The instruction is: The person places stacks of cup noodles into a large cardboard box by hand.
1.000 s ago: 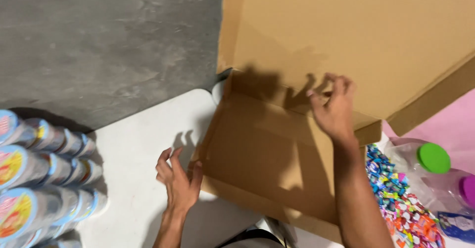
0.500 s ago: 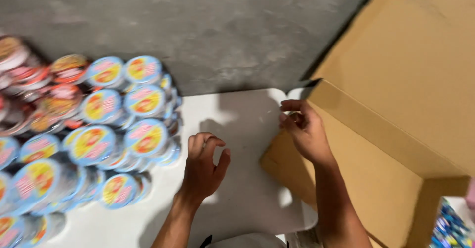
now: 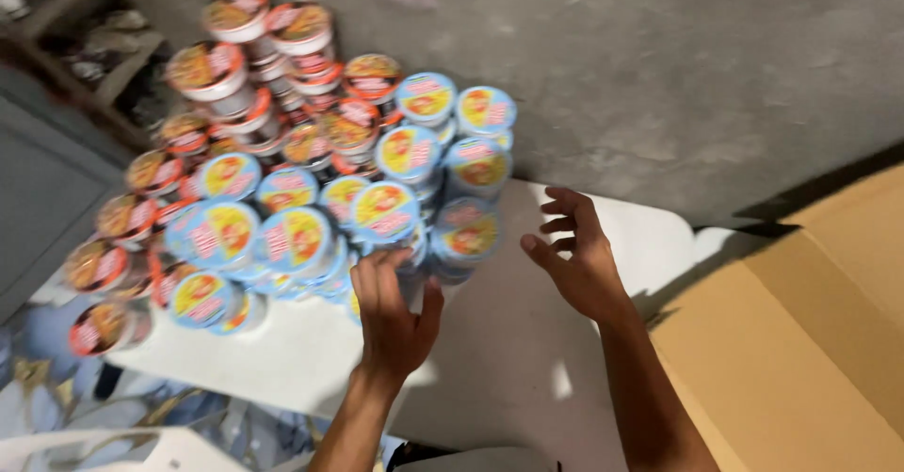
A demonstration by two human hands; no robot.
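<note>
Left hand (image 3: 395, 317) is reaching toward stacked blue-lidded cups (image 3: 377, 213) at eleven o'clock, fingers wide. Right hand (image 3: 579, 256) is hovering over the white surface (image 3: 508, 359), fingers spread, holding nothing.

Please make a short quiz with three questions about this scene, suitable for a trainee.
1. True or false: the right hand is gripping a cup.
2. What lies at the right edge of the white table? A) cardboard box B) metal bucket C) glass jar
3. Which lid colour do the stacked cups nearest the left hand have?

Key:
1. False; it hovers open, holding nothing.
2. A, the cardboard box.
3. Blue; the red-rimmed cups stand farther back.
</note>
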